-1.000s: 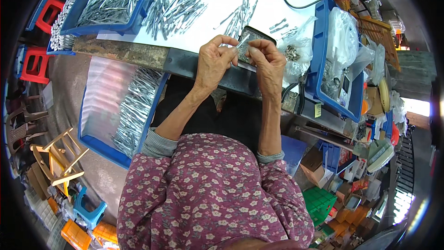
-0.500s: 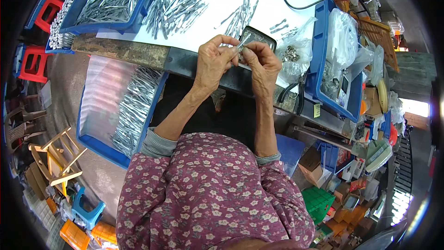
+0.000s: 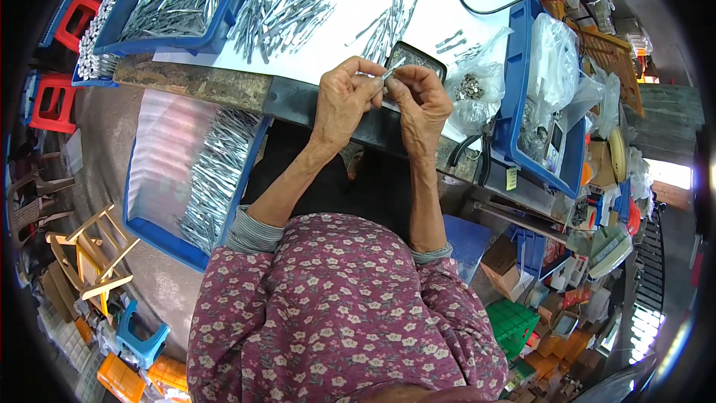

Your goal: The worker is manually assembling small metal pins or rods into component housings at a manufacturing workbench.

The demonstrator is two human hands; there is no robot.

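Observation:
Close together at the table's near edge, my left hand (image 3: 344, 97) and my right hand (image 3: 422, 108) are both closed in a pinch. Between their fingertips is a small, thin silver metal piece (image 3: 394, 68), mostly covered by the fingers. Just behind them a small dark tray (image 3: 432, 62) lies partly hidden. A loose pile of thin metal strips (image 3: 389, 24) spreads beyond the tray. To the right sits a clear plastic bag (image 3: 477, 108) with small round metal parts (image 3: 470, 87) in it. Black-handled pliers (image 3: 483, 160) rest at the edge near it.
A bigger heap of strips (image 3: 280, 15) lies left, beside a blue bin (image 3: 216, 33) full of them. Another blue bin (image 3: 514, 97) with plastic bags stands right. Below the table's left side is a blue tray (image 3: 171, 250) of strips. A black cable (image 3: 477, 12) crosses the far side.
My right hand has shifted very slightly left and turned a little at the fingertips. Both hands keep their pinch over the small tray; the piles look unchanged.

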